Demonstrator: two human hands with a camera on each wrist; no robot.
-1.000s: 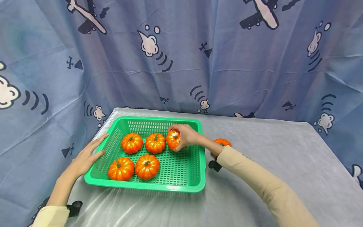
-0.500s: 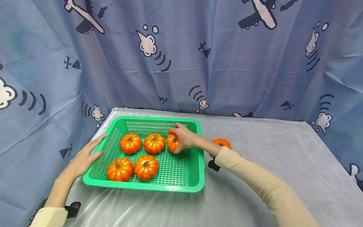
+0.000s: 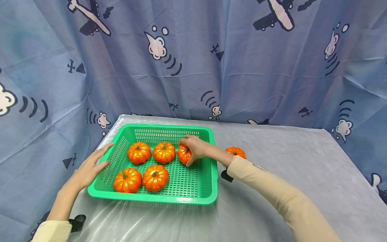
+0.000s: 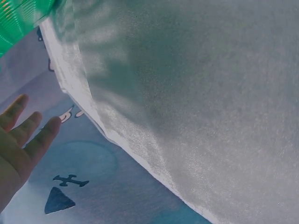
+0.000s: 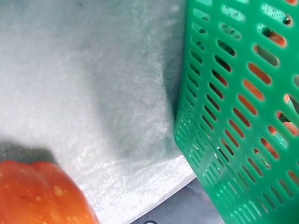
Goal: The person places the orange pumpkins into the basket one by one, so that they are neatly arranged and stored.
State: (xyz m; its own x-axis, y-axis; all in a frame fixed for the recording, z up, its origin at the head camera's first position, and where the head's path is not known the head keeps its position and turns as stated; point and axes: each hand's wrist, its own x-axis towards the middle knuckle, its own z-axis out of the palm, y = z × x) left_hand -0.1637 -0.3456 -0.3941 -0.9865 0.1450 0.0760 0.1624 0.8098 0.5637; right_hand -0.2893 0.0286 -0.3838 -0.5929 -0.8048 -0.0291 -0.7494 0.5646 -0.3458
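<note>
A green slotted plastic basket holds several shiny orange pumpkins, among them a front left pumpkin, a front middle pumpkin, a back left pumpkin and a back middle pumpkin. My right hand reaches over the basket's right rim and grips another pumpkin at the back right, thumb in front and fingers behind. The palm hides part of it. With fingers spread, my left hand rests against the basket's left rim; in the left wrist view its fingers look straight.
One more pumpkin lies on the silver-grey table cover, right of the basket and partly behind my right forearm. In the right wrist view that pumpkin shows at lower left. A blue airplane-print curtain hangs behind.
My right hand has lowered slightly with the pumpkin, towards the basket floor beside the back middle one. The left hand keeps its place on the rim. The whole view has shifted a little.
</note>
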